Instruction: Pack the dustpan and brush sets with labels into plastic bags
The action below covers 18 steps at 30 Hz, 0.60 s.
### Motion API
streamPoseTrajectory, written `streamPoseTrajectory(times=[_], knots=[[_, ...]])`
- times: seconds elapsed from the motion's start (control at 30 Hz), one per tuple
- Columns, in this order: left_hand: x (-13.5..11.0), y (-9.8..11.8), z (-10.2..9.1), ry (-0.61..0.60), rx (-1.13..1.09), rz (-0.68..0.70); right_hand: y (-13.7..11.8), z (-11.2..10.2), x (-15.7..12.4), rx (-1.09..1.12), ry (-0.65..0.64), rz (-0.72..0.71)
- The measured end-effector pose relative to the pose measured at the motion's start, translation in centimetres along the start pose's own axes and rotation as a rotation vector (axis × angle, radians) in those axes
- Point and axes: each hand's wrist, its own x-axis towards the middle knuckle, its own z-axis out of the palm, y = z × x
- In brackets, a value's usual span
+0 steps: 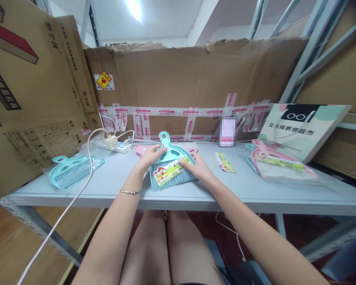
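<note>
A teal hand brush with grey-blue bristles (178, 181) lies at the front middle of the table, its looped handle (164, 138) pointing away from me. Across it sits a yellow-green label card (169, 172), tilted. My left hand (150, 158) grips the brush's left side, thumb on top near the handle. With its thumb on the card's right end, my right hand (200, 168) holds the brush's right edge. Whether a dustpan is under the brush, I cannot tell. Behind it, a pink piece (141, 149) is partly hidden.
On the left lies a bagged teal brush set (72, 170); a white cable (89, 158) runs past it from a power strip (121, 147). To the right are another label card (225, 162), a phone (228, 132), bagged pink sets (279, 160) and a printed box (299, 130). Cardboard (178, 79) walls the back.
</note>
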Motion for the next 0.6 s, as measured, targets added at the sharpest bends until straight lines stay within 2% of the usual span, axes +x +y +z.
streamPoseTrajectory(times=[0.07,0.13,0.23,0.4,0.53,0.6], knots=[[-0.4,0.3,-0.3,-0.058,-0.013,0.01,-0.2,-0.1,-0.1,0.014,0.076,-0.01],[-0.9,0.5,-0.7,-0.165,-0.003,0.018,-0.2,-0.1,-0.2,0.023,0.147,-0.02],[-1.5,0.8,-1.1,-0.25,0.09,0.006,0.0,-0.2,-0.2,0.048,0.187,-0.017],[-1.5,0.8,-1.2,-0.241,0.146,0.038,0.4,-0.2,-0.2,0.097,0.163,-0.023],[-1.5,1.0,-1.5,-0.187,0.146,0.033,0.1,-0.1,-0.4,0.17,0.113,-0.03],[-1.5,1.1,-1.7,-0.203,0.134,0.034,-0.1,-0.1,-0.5,0.201,0.09,-0.027]])
